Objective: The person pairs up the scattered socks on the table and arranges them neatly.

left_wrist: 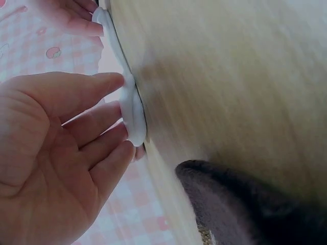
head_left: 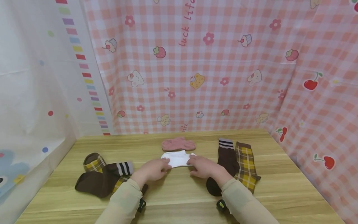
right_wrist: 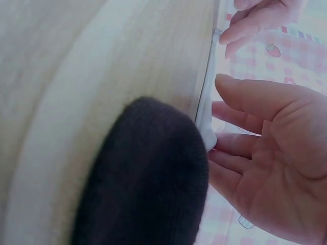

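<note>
Far left on the pale wood-grain tabletop [head_left: 179, 194] you've got a yellow-and-brown plaid knit sock [head_left: 95, 165], with a dark brown sock with a grey, black-striped cuff [head_left: 93, 183] lying across it. Next is your left hand [head_left: 155, 169]: fingers mostly straight, thumb apart from them, fingertips and thumb tip touching the left end of the white low-cut fabric sock [head_left: 177, 159]; no firm grip visible. The white sock lies flat, mid-table, between your two hands, lengthwise left to right; can't tell if it's one sock or a stacked pair. Just behind it, toward the pink-and-white checked cloth backdrop [head_left: 173, 104], is a pink low-cut sock [head_left: 178, 144], your hands off it. Your right hand [head_left: 205, 166] is at the white sock's right end: fingers lightly bent, fingertips on that end, thumb spread away from the fingers, not clamped round it. Right of that, partly behind your forearm, a second dark brown striped-cuff sock [head_left: 226, 155] lies lengthwise away from you, touching a second plaid sock [head_left: 246, 161] on its right.
</note>
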The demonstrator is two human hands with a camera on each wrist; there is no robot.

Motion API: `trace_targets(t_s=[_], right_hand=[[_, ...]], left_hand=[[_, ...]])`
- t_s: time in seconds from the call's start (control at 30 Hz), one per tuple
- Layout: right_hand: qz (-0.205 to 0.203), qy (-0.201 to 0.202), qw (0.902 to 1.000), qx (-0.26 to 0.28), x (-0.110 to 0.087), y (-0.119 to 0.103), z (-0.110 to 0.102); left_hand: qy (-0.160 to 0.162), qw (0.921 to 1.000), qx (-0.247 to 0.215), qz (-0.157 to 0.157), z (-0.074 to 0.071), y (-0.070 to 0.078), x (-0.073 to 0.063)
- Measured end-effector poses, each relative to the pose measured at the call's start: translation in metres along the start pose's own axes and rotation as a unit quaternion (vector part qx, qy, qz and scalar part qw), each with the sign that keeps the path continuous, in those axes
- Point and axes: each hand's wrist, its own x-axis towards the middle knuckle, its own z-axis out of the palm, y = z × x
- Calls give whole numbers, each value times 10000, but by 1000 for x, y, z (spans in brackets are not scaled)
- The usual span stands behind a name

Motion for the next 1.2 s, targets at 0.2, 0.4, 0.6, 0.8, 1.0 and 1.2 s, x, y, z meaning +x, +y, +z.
trace_targets(t_s=[0.2, 0.4, 0.6, 0.8, 1.0, 1.2], right_hand=[[-179, 187, 9997, 39, 1, 2, 0], [-302, 394, 9987, 141, 0, 4, -1], [-491, 580, 9970, 166, -4, 11, -4], [-472, 647, 9967, 126, -10, 15, -12], [-267, 753, 9966, 207, -16, 20, -17], [-58, 868, 9957, 313, -21, 27, -20]], left_hand=[[-28, 9996, 263, 56, -1, 4, 3], [142, 9980, 575, 229, 3, 4, 6], [479, 9962, 596, 422, 2, 9, 4], [765, 9941, 559, 526, 1, 16, 3], [980, 9934, 395, 436, 2, 24, 5], [1179, 9921, 171, 405, 3, 32, 5]])
